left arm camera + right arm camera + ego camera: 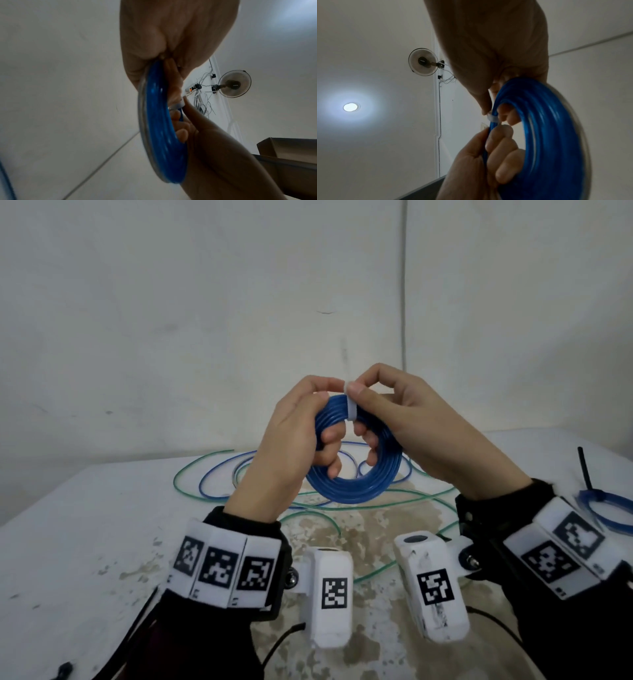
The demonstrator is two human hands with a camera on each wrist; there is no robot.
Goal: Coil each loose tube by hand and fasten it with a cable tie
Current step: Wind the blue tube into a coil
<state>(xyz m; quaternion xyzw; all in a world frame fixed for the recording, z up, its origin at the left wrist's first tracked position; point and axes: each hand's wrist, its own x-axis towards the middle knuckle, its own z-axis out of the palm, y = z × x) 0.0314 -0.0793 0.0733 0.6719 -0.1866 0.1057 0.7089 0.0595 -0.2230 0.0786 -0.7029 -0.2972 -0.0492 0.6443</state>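
A blue tube wound into a coil (356,486) is held upright above the table, between both hands. My left hand (294,433) grips the coil's left side with its fingers curled through the ring. A white cable tie (351,407) wraps the top of the coil. My right hand (404,419) pinches the tie between thumb and forefinger, its other fingers hooked inside the ring. The left wrist view shows the coil (159,135) edge-on with the tie (178,106). The right wrist view shows the coil (547,135) and the tie (493,119) under my thumb.
Loose green and blue tubes (205,474) sprawl over the white, stained table (85,542) below the hands. At the right edge lies another blue coil (606,508) bound with a black cable tie (585,470). A wall stands close behind the table.
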